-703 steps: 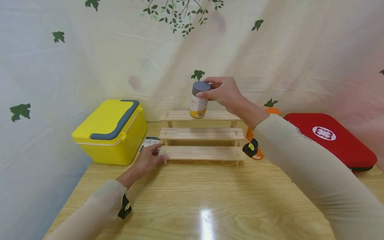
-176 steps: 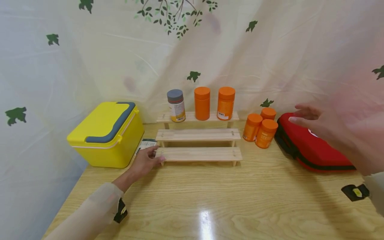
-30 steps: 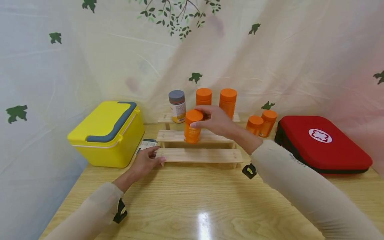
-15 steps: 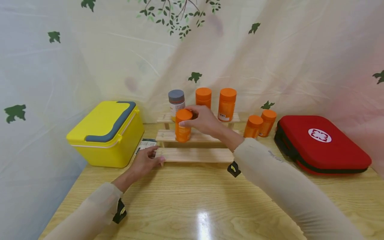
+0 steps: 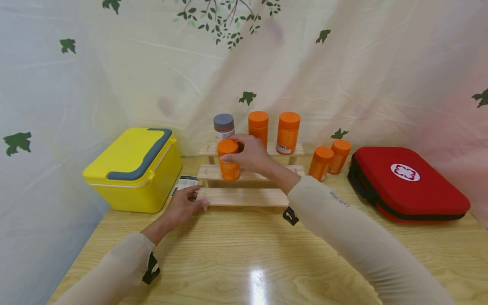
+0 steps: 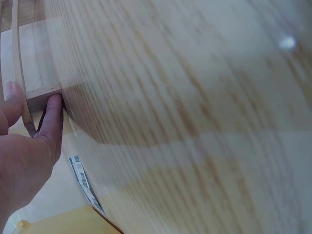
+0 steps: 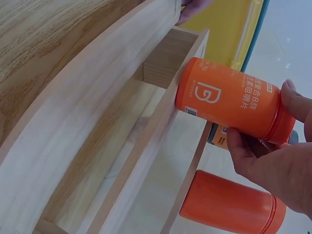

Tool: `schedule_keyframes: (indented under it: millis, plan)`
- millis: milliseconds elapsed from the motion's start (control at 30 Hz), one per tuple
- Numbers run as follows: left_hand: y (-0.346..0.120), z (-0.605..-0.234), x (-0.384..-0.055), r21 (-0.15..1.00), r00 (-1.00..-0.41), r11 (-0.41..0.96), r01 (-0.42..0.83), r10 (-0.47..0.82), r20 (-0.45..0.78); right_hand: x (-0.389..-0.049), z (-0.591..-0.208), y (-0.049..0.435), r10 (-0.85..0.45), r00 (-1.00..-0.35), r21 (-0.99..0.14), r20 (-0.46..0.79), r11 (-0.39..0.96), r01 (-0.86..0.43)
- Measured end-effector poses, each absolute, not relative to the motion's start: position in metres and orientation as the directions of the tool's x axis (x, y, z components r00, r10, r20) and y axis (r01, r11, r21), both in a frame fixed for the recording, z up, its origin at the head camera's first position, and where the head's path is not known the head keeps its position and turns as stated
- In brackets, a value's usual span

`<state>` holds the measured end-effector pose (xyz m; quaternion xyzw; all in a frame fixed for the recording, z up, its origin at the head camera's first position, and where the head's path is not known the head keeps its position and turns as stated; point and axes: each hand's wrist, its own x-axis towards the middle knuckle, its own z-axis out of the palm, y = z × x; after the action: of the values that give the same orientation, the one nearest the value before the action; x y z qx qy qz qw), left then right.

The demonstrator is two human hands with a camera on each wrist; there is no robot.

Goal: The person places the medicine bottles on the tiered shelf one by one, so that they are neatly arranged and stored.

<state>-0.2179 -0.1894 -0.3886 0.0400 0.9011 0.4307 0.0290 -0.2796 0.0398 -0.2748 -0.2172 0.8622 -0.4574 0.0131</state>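
Note:
My right hand (image 5: 249,154) pinches an orange supplement bottle (image 5: 228,167) near its lid, between thumb and fingers. The bottle is upright at the left part of the middle step, its base right at the board in the right wrist view. My left hand (image 5: 184,207) grips the left end of the three-step wooden shelf (image 5: 248,197) at its lowest step, thumb on top and fingers below. On the top step stand a grey-lidded bottle (image 5: 223,123), partly hidden by the held one, and two orange bottles, one in the middle (image 5: 258,123) and one at right (image 5: 288,133).
Two more orange bottles, a nearer one (image 5: 321,164) and a farther one (image 5: 339,157), stand on the table right of the shelf. A red zip case (image 5: 431,186) lies beyond them. At left are a yellow cooler box (image 5: 133,169) and a flat printed packet (image 5: 185,183).
Within the last second my right hand has carried the orange bottle left along the middle step. The top step, bare 23 seconds ago, now bears three bottles. The left hand keeps its grip.

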Motion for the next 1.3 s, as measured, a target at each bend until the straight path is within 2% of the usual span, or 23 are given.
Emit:
schedule_keyframes:
  millis: [667,933,1300]
  plan:
    - [-0.190,-0.391,-0.219,0.778,-0.996,0.625,0.064,0.092,0.008,-0.274,-0.279,0.038,-0.383,-0.900,-0.781,0.211,0.488,-0.390]
    - [-0.190,-0.392,-0.218,0.788,-0.995,0.613,0.063,0.101,0.001,-0.269,-0.279,0.039,-0.363,-0.915,-0.784,0.178,0.509,-0.355]
    - [-0.189,-0.391,-0.217,0.788,-0.995,0.612,0.059,0.095,0.000,-0.244,-0.264,0.087,-0.394,-0.897,-0.699,0.199,0.584,-0.412]
